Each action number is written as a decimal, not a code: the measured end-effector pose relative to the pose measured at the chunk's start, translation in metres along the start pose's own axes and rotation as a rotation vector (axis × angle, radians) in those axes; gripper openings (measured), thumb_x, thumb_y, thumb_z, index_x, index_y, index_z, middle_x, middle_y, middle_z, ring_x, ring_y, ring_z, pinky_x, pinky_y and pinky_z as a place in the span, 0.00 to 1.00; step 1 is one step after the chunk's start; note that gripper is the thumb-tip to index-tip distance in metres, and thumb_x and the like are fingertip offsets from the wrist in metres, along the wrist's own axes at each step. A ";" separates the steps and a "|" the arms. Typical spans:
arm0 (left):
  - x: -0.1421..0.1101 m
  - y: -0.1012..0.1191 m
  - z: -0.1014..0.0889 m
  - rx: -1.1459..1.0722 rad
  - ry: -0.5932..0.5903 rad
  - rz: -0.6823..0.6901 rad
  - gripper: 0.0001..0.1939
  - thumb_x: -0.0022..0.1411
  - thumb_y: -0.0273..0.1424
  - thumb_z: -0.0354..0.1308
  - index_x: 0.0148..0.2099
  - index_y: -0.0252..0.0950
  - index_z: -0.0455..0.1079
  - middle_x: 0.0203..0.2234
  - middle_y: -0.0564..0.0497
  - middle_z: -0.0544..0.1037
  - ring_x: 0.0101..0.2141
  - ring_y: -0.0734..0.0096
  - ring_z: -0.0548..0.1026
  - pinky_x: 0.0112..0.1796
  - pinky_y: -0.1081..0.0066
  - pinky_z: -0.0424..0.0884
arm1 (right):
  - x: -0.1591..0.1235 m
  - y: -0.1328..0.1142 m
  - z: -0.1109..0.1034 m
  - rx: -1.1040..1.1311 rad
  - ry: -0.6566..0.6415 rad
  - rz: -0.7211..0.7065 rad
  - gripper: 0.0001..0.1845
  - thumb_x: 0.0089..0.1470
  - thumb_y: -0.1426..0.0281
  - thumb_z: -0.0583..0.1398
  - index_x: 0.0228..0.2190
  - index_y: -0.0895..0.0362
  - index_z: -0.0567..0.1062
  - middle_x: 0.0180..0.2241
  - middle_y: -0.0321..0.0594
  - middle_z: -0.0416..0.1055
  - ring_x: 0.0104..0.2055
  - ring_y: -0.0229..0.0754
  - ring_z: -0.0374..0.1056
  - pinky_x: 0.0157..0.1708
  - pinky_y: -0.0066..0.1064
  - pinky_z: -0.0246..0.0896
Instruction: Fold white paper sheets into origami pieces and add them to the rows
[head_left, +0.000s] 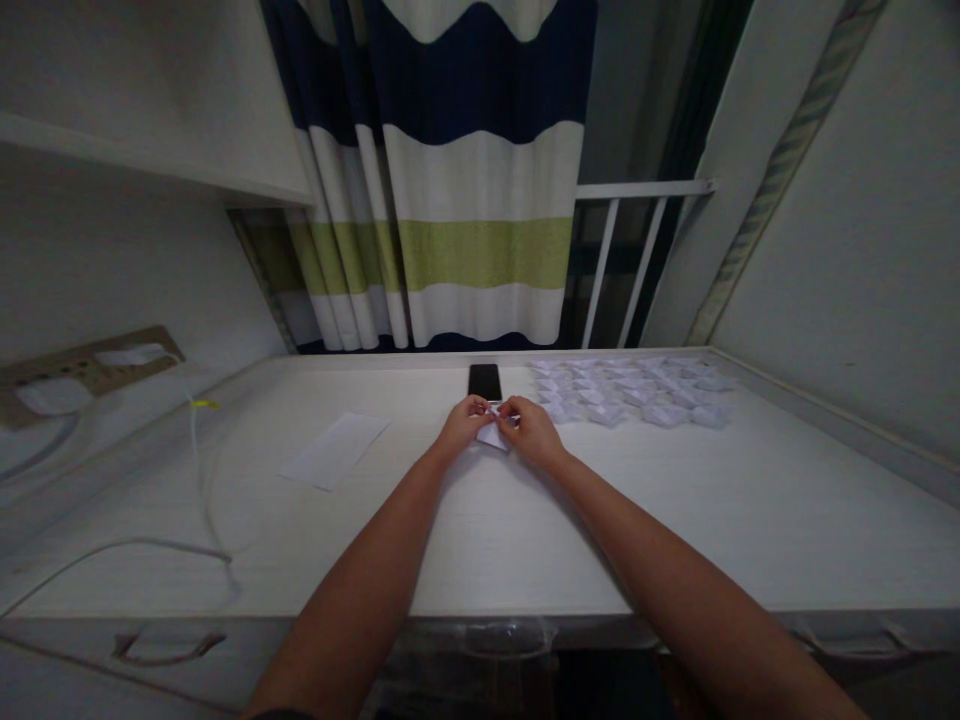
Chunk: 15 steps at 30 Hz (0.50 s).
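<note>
**Folded white paper [491, 437] pinched above a white desk [525, 545]**

The white desk spreads across the whole width in front of me, its surface faintly grained. Behind it hangs a curtain [480, 190] banded in navy, off-white and olive green, with a white railing [645, 190] showing past its right edge. My bare forearms [652, 515] reach in over the desk's front edge and converge near its middle.

Far to the right, close to the back edge, rows of folded white paper pieces [634, 390] sit closely packed; I can't make out their exact shape. A flat white sheet [335, 450] lies left of my hands, well apart from them. On the left wall is a brown socket strip [67, 372], and a pale cable [150, 542] curves over the desk below it.

My left hand [461, 425] and right hand [532, 430] are nearly together, each grasping the folded white paper between thumb and fingers, with its lower part showing beneath them. Just beyond lies a dark-screened smartphone [484, 381].
</note>
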<state>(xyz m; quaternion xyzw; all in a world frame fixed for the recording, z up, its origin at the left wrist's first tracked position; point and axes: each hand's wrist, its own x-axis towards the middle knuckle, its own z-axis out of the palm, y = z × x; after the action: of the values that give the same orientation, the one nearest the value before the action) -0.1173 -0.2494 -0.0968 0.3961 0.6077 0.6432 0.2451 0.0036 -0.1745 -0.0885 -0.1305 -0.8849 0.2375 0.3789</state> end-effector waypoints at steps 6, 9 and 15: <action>-0.002 0.002 0.001 -0.044 -0.011 -0.015 0.08 0.40 0.27 0.58 0.27 0.34 0.62 0.17 0.58 0.66 0.17 0.82 0.60 0.19 0.80 0.52 | -0.001 -0.003 -0.002 -0.045 0.008 -0.045 0.02 0.45 0.75 0.54 0.25 0.58 0.66 0.29 0.39 0.67 0.32 0.38 0.62 0.31 0.27 0.56; -0.003 0.004 0.002 -0.089 -0.011 -0.025 0.07 0.42 0.28 0.57 0.27 0.35 0.61 0.16 0.59 0.65 0.15 0.83 0.59 0.18 0.80 0.51 | 0.000 -0.004 -0.002 -0.048 0.010 -0.033 0.02 0.46 0.74 0.53 0.25 0.57 0.66 0.29 0.39 0.67 0.31 0.37 0.62 0.31 0.27 0.56; -0.004 0.005 0.003 -0.083 0.026 -0.005 0.05 0.41 0.26 0.55 0.25 0.34 0.62 0.16 0.59 0.65 0.17 0.82 0.60 0.20 0.80 0.53 | 0.000 -0.005 -0.002 -0.090 0.002 -0.051 0.02 0.46 0.74 0.53 0.26 0.57 0.66 0.29 0.39 0.67 0.32 0.37 0.62 0.34 0.28 0.56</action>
<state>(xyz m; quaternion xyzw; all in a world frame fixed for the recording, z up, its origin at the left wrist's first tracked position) -0.1117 -0.2513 -0.0925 0.3758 0.5848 0.6722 0.2550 0.0049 -0.1782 -0.0850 -0.1250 -0.8973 0.1874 0.3797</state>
